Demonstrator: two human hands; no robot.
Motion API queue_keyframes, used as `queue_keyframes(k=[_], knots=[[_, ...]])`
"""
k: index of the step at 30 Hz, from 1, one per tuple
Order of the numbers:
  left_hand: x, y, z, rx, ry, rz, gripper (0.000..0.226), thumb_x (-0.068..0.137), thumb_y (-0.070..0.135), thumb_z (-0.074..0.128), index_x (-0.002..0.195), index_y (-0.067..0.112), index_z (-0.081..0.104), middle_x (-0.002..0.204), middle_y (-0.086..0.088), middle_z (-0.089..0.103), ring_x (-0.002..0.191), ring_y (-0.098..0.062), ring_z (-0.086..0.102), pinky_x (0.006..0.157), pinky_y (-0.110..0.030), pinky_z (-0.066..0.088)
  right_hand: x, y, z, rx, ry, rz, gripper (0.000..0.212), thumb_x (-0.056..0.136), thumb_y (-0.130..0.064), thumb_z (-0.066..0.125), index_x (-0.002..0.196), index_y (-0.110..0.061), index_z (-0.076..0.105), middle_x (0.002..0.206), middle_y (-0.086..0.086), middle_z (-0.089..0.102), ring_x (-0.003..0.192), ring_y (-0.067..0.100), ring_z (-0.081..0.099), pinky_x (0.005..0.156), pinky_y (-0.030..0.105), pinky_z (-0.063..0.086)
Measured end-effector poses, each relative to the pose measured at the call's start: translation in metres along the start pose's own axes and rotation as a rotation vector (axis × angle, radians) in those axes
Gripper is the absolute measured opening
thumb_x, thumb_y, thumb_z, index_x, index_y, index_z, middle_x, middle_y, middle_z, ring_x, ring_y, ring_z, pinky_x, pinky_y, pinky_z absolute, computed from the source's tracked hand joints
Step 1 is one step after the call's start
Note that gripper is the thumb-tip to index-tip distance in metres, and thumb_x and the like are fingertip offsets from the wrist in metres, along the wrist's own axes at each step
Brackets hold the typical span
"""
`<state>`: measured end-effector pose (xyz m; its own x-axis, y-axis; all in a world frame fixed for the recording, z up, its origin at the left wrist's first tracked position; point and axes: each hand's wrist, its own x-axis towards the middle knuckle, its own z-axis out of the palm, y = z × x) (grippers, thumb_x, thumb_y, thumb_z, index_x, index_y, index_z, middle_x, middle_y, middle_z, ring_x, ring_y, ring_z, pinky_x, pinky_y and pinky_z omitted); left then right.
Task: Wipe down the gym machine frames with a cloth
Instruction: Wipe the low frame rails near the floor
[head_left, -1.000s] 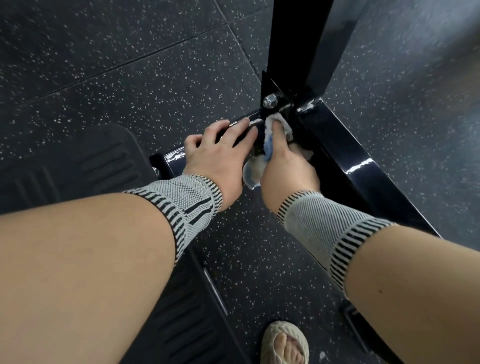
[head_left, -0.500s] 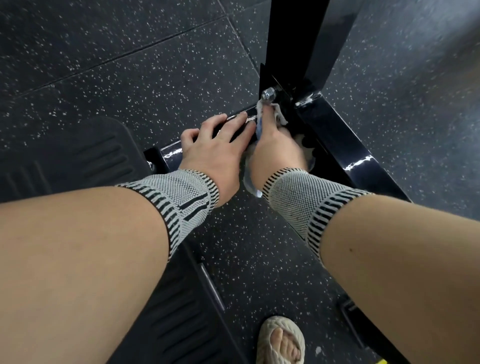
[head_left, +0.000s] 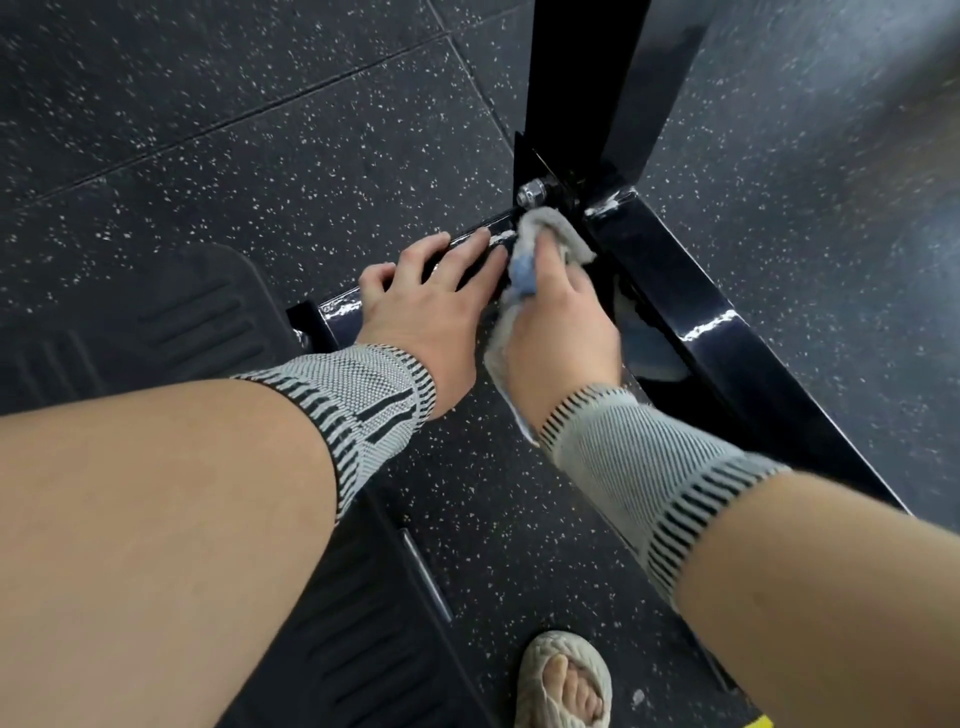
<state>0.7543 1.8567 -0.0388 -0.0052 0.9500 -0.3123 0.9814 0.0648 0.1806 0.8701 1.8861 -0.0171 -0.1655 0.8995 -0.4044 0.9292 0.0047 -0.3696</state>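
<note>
Right hand (head_left: 558, 322) fingers clutch the cloth (head_left: 550, 228) against the frame (head_left: 691, 291); left hand (head_left: 431, 306) fingers rest straight.

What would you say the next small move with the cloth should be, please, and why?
Probably nudge the cloth up and around the silver bolt at the foot of the upright post. The right hand presses the cloth on the low frame bar just below that bolt, while the left hand rests flat on the bar. White specks show on the joint beside it.
</note>
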Motion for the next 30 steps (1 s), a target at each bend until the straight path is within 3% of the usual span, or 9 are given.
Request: queue_keyframes(k=[2, 4, 9, 14, 17, 21, 25, 27, 30], knots=[[0.001, 0.0, 0.0, -0.008, -0.016, 0.001, 0.081, 0.088, 0.023, 0.046, 0.152, 0.036, -0.002, 0.159, 0.016, -0.006, 0.144, -0.019, -0.001, 0.109, -0.043, 0.012, 0.015, -0.01, 0.0, -0.107, -0.084, 0.019, 0.093, 0.085, -0.013, 0.062, 0.153, -0.019, -0.001, 0.153, 0.002, 0.024, 0.121, 0.019, 0.052, 0.081, 0.031, 0.049], [0.001, -0.001, 0.0, -0.017, -0.022, 0.001, 0.083, 0.087, 0.023, 0.048, 0.152, 0.036, -0.001, 0.159, 0.015, -0.006, 0.144, -0.019, 0.0, 0.108, -0.044, 0.012, 0.016, -0.012, -0.001, -0.05, -0.129, 0.092, 0.093, 0.086, -0.011, 0.063, 0.153, -0.021, -0.001, 0.153, 0.004, 0.028, 0.123, 0.021, 0.052, 0.084, 0.034, 0.049], [0.0, 0.0, -0.002, -0.011, -0.019, 0.007, 0.09, 0.082, 0.015, 0.055, 0.152, 0.034, 0.002, 0.16, 0.013, -0.005, 0.144, -0.019, 0.001, 0.109, -0.043, 0.015, -0.019, 0.011, 0.001, 0.15, -0.09, 0.261, 0.045, 0.098, -0.017, 0.043, 0.141, -0.026, 0.036, 0.123, 0.006, 0.06, 0.109, 0.025, 0.06, 0.091, 0.039, 0.051], [-0.001, 0.0, -0.003, -0.006, -0.017, 0.015, 0.084, 0.086, 0.021, 0.049, 0.152, 0.033, -0.001, 0.16, 0.013, -0.006, 0.145, -0.02, 0.0, 0.11, -0.044, 0.013, 0.004, 0.0, -0.003, -0.028, -0.029, 0.041, 0.062, 0.097, -0.014, 0.043, 0.151, -0.029, 0.017, 0.136, 0.006, 0.046, 0.109, 0.026, 0.058, 0.079, 0.035, 0.049], [-0.001, 0.001, -0.005, -0.013, -0.047, 0.013, 0.083, 0.086, 0.029, 0.048, 0.153, 0.032, -0.002, 0.16, 0.012, -0.008, 0.145, -0.02, -0.001, 0.111, -0.044, 0.012, 0.014, -0.004, 0.001, -0.074, -0.096, 0.111, 0.077, 0.092, -0.015, 0.055, 0.152, -0.031, 0.009, 0.146, 0.006, 0.038, 0.113, 0.026, 0.057, 0.084, 0.036, 0.05], [0.0, 0.002, -0.003, 0.017, -0.028, 0.002, 0.091, 0.081, 0.016, 0.055, 0.152, 0.032, 0.0, 0.16, 0.011, -0.007, 0.145, -0.021, 0.001, 0.109, -0.044, 0.016, -0.017, 0.021, 0.013, 0.19, -0.041, 0.326, 0.027, 0.1, -0.024, 0.039, 0.123, -0.025, 0.052, 0.114, 0.006, 0.062, 0.098, 0.025, 0.06, 0.081, 0.035, 0.05], [0.0, 0.003, -0.001, 0.049, -0.033, 0.005, 0.094, 0.08, 0.014, 0.057, 0.151, 0.031, -0.002, 0.16, 0.01, -0.008, 0.145, -0.022, 0.001, 0.11, -0.045, 0.018, -0.026, 0.021, 0.015, 0.39, 0.113, 0.323, 0.021, 0.099, -0.034, 0.043, 0.11, -0.031, 0.061, 0.098, -0.005, 0.063, 0.09, 0.016, 0.06, 0.079, 0.033, 0.051], [0.001, 0.003, -0.001, 0.041, -0.037, 0.003, 0.092, 0.082, 0.016, 0.055, 0.152, 0.031, -0.004, 0.159, 0.011, -0.009, 0.145, -0.022, 0.0, 0.11, -0.045, 0.017, -0.011, 0.009, 0.007, 0.324, 0.127, 0.228, 0.023, 0.1, -0.032, 0.042, 0.115, -0.031, 0.059, 0.096, -0.006, 0.063, 0.087, 0.014, 0.059, 0.071, 0.027, 0.044], [0.001, 0.004, -0.004, 0.055, -0.069, -0.008, 0.09, 0.085, 0.02, 0.05, 0.152, 0.032, -0.008, 0.159, 0.013, -0.013, 0.145, -0.021, -0.003, 0.111, -0.045, 0.015, 0.017, -0.009, -0.007, 0.047, 0.089, 0.058, 0.04, 0.1, -0.024, 0.038, 0.139, -0.025, 0.041, 0.114, 0.006, 0.06, 0.097, 0.024, 0.059, 0.07, 0.03, 0.039]])
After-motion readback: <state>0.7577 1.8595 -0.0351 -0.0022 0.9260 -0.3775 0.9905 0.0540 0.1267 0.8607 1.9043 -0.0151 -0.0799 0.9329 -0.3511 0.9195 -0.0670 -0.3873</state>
